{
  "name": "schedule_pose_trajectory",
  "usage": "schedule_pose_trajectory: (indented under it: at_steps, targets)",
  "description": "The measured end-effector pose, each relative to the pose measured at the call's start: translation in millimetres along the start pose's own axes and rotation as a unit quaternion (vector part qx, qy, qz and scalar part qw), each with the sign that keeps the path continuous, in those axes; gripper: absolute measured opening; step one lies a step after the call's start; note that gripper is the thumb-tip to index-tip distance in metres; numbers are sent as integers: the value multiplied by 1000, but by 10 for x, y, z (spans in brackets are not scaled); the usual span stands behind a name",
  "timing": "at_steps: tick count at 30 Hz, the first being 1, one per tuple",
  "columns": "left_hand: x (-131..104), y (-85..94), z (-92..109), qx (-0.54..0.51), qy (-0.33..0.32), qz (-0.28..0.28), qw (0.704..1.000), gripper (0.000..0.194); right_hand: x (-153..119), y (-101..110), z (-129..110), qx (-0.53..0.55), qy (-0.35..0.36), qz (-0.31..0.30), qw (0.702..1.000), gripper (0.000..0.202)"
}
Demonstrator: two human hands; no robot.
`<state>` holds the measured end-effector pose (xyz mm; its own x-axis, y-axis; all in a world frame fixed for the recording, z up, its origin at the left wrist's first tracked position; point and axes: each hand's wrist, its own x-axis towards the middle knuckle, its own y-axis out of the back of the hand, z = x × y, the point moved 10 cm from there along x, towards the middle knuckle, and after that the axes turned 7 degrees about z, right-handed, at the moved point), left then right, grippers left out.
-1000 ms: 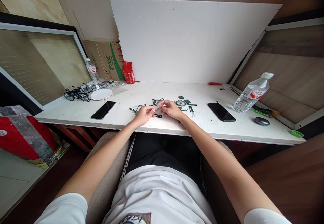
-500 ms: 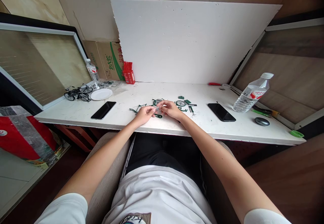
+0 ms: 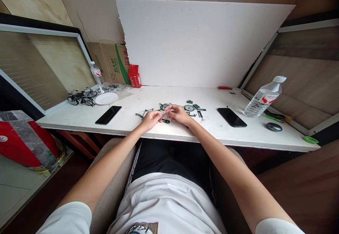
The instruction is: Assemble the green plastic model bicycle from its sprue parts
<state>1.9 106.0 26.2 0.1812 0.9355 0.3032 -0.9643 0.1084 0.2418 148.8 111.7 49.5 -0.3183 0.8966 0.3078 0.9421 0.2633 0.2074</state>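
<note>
My left hand (image 3: 150,120) and my right hand (image 3: 178,114) meet fingertip to fingertip above the white table, both pinched around something small and greyish that I cannot make out. Just behind them lies a green-rimmed wheel (image 3: 164,106), partly covered by my right hand. A green frame piece (image 3: 144,113) rests to the left, and a small dark green part (image 3: 166,121) sits just below the fingers. On the right are a second spoked wheel (image 3: 189,108), a green block (image 3: 189,101), a flat green piece (image 3: 196,106) and several thin parts.
A phone (image 3: 108,115) lies left, another phone (image 3: 232,117) right. White plates (image 3: 106,98) stand beside black miniature bicycles (image 3: 82,97). Farther right are a water bottle (image 3: 264,98) and a dark round object (image 3: 274,126). A white board (image 3: 201,43) leans at the back.
</note>
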Motion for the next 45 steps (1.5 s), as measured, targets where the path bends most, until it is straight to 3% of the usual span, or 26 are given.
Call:
schedule_pose_trajectory:
  at_steps: [19, 35, 45]
  targets:
    - [6, 17, -29, -6, 13, 4, 1000, 35, 18, 13, 57, -4, -5, 4, 1000, 27]
    - [8, 7, -17, 0, 2, 5, 1000, 33, 51, -2, 41, -9, 52, -5, 999, 32]
    - [-4, -1, 11, 4, -2, 1, 1000, 33, 14, 9, -8, -2, 18, 5, 1000, 27]
